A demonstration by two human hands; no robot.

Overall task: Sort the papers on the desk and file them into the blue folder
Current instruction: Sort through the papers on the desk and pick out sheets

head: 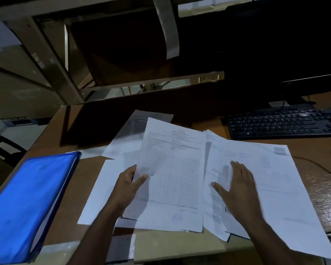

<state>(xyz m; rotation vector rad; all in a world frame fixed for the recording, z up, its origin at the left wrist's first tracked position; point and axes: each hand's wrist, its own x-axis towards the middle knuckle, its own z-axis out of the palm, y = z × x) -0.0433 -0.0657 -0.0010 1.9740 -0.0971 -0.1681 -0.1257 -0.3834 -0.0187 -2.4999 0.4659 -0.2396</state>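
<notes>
Clearly the sorting is under way: the left hand point(129, 185) pinches a white printed sheet with a ruled table point(172, 173) at its left edge, thumb on top and fingers point(141, 178) curled beneath, so the page lifts off the loose white papers point(256, 169) spread over the brown wooden worktop point(88, 169). That grip at the edge lets the sheet tilt toward the camera, probably so its heading can be read before it is placed. The right hand point(237, 188) lies flat, fingers straight and spread, pressing on the papers beside it; this looks meant to keep the pile from sliding while the one page is drawn away. More sheets lie under and behind the lifted one, some overlapping, one blank page near the left wrist. The shiny blue plastic folder point(27, 203) lies closed at the left of the worktop, apart from the pile, ready but not yet opened. A black keyboard point(283, 123) sits at the far right, clear of the papers.
</notes>
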